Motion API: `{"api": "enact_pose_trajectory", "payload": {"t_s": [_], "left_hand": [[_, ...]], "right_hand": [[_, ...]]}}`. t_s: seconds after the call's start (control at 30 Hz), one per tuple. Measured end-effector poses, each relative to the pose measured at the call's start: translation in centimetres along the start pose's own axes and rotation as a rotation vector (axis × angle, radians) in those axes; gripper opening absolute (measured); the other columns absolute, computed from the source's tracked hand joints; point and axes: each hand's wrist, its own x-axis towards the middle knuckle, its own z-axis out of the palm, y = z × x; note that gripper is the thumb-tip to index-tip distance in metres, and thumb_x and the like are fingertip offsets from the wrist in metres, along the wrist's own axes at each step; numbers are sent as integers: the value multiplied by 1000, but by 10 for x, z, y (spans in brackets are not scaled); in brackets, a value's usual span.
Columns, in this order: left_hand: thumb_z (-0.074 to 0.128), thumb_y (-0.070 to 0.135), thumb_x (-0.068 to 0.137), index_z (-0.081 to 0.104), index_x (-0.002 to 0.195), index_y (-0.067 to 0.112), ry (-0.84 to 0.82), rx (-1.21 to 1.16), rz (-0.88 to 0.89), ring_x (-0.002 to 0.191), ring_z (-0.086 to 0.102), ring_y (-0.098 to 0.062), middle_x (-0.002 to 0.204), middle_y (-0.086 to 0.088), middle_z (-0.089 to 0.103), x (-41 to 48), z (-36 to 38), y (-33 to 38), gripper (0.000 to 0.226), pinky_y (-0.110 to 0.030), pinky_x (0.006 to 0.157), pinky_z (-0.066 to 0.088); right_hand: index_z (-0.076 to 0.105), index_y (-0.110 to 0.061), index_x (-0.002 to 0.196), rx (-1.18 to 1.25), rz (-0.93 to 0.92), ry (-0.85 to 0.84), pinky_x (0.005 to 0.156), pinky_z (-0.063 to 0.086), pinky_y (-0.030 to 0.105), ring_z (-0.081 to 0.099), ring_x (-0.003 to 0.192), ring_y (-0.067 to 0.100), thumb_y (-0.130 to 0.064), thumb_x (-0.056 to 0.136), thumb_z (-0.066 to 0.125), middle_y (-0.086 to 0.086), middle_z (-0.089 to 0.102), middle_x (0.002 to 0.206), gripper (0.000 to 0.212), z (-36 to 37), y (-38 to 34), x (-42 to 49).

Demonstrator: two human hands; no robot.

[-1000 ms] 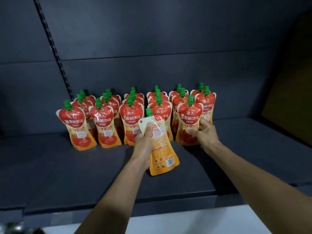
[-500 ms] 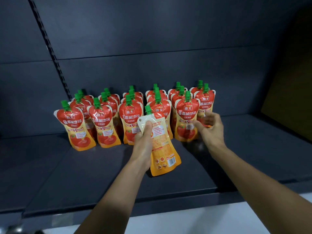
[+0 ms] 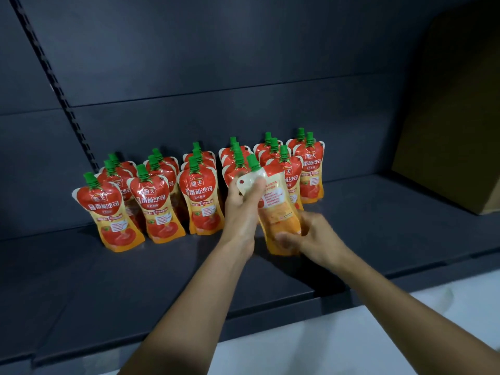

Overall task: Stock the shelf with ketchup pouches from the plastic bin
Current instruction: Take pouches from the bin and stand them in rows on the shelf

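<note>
Rows of pouches (image 3: 198,201) already stand on the shelf (image 3: 108,280); both the left hand (image 3: 242,209) and right hand (image 3: 311,239) clasp another pouch (image 3: 278,212), not yet placed; bin unseen.

- The right hand (image 3: 315,240) has left the standing pouches and now grips the held pouch (image 3: 278,209) at its base.
- That pouch now stands straighter between both hands' fingers.
</note>
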Motion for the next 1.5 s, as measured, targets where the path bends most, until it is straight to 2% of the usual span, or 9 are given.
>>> {"api": "enact_pose_trajectory", "payload": {"t_s": [0.13, 0.33, 0.47, 0.57, 0.67, 0.83, 1.07, 1.23, 1.5], "left_hand": [[90, 59, 45, 31, 141, 35, 22, -51, -14, 119, 61, -21, 130, 1, 62, -1, 24, 0, 115, -51, 102, 46], [68, 41, 87, 49, 134, 24, 178, -229, -80, 96, 71, -16, 111, 0, 70, 6, 45, -4, 54, -41, 82, 58], [61, 48, 88, 45, 138, 19, 99, -257, -132, 96, 72, -22, 113, -5, 71, 18, 39, -8, 60, -46, 86, 57], [68, 52, 74, 45, 138, 15, -19, -243, -110, 104, 70, -30, 117, -12, 70, 21, 41, -9, 77, -56, 94, 52], [66, 44, 84, 57, 125, 6, -149, -180, -75, 97, 72, -29, 107, -16, 73, 19, 52, -9, 57, -49, 87, 57], [69, 21, 89, 66, 117, 4, -249, 156, 112, 96, 72, -20, 105, -7, 74, 17, 74, -9, 33, -36, 84, 58], [69, 39, 87, 45, 141, 26, 1, 985, 610, 127, 50, -10, 137, 6, 57, 66, 59, 37, 61, -33, 107, 41], [69, 45, 85, 32, 148, 26, -103, 1638, 504, 129, 50, -28, 143, -5, 52, 94, 61, 39, 75, -42, 110, 32], [71, 39, 85, 43, 133, 26, -68, 1728, 504, 111, 60, -32, 120, -6, 66, 101, 69, 32, 56, -42, 94, 43]], "right_hand": [[50, -31, 133, -524, -269, 316, 70, 54, 40, 60, 99, 20, -25, 87, 64, -2, 64, 113, 48, 7, 8, -6], [37, -25, 144, -872, -375, 352, 48, 50, 34, 52, 111, 23, -32, 88, 65, -1, 56, 128, 64, -3, 12, -10], [15, -46, 147, -370, -124, 152, 91, 45, 32, 34, 130, 4, -62, 81, 61, -19, 36, 146, 82, -20, 8, -15], [46, -36, 136, 231, 12, 18, 91, 52, 30, 58, 119, 9, -40, 83, 71, -14, 61, 127, 59, -38, 8, -13], [65, -17, 117, 335, 121, -144, 91, 53, 37, 66, 109, 23, -18, 81, 75, 3, 71, 113, 38, -60, 14, -10], [69, -7, 108, 277, 146, -169, 85, 57, 33, 71, 98, 24, -7, 78, 75, 7, 75, 104, 31, -72, 35, -5], [71, -11, 98, 172, 154, 173, 82, 58, 31, 72, 90, 18, -7, 75, 78, 2, 76, 94, 25, -102, 83, 28], [65, -18, 109, 94, 213, 80, 73, 52, 18, 67, 92, 9, -11, 81, 75, -6, 70, 102, 30, -111, 88, 59], [60, -15, 121, 35, 230, -14, 95, 50, 38, 63, 107, 19, -6, 83, 71, -3, 68, 110, 41, -112, 91, 94]]}}
